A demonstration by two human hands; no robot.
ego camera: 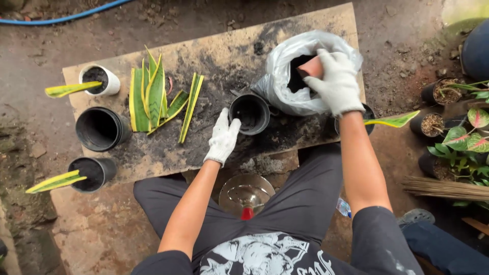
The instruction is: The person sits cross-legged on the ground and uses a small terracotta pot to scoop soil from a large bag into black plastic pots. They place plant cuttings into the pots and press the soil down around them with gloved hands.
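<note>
Left hand point(222, 137) grips black pot point(249, 113) rim; board edge just beside.

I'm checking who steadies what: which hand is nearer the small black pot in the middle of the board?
Left. The left hand touches the small black pot at its rim; the right hand is apart, at the plastic bag.

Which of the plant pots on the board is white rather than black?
The white pot at the board's far left corner, holding soil and one yellow-edged leaf cutting; the other pots are black.
</note>
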